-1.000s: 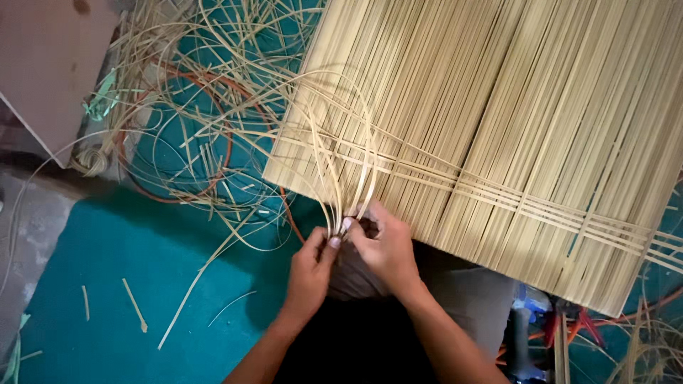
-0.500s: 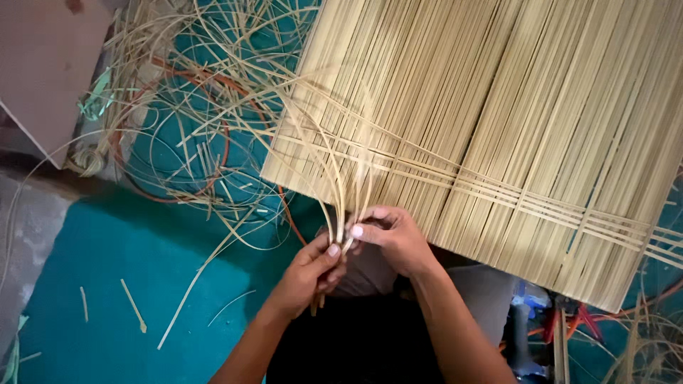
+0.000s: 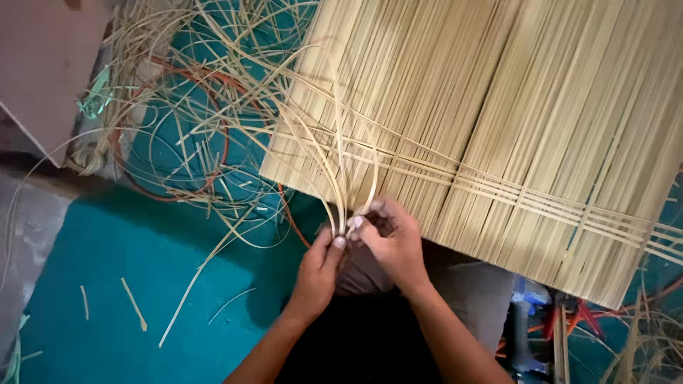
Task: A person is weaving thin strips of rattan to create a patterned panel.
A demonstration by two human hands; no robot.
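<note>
A large mat of straw-coloured cane strips (image 3: pixel 512 121) lies across my lap, with a few cross strips woven through near its lower edge. Several loose thin strips (image 3: pixel 341 171) curve down from the mat's left part to a bunch at my fingers. My left hand (image 3: pixel 318 274) pinches the lower ends of that bunch between thumb and fingers. My right hand (image 3: pixel 390 242) grips the same strips just beside it, right at the mat's lower edge. The two hands touch each other.
A tangle of loose cane strips and an orange hoop (image 3: pixel 178 121) lies on the teal floor covering (image 3: pixel 121 270) to the left. Short cane offcuts (image 3: pixel 134 304) are scattered lower left. A pinkish board (image 3: pixel 43 64) stands at the top left. Tools with red handles (image 3: pixel 569 320) lie lower right.
Both hands stay at the bunch of loose strips by the mat's edge. The right hand has shifted slightly up over the strips; the left has regripped just below.
</note>
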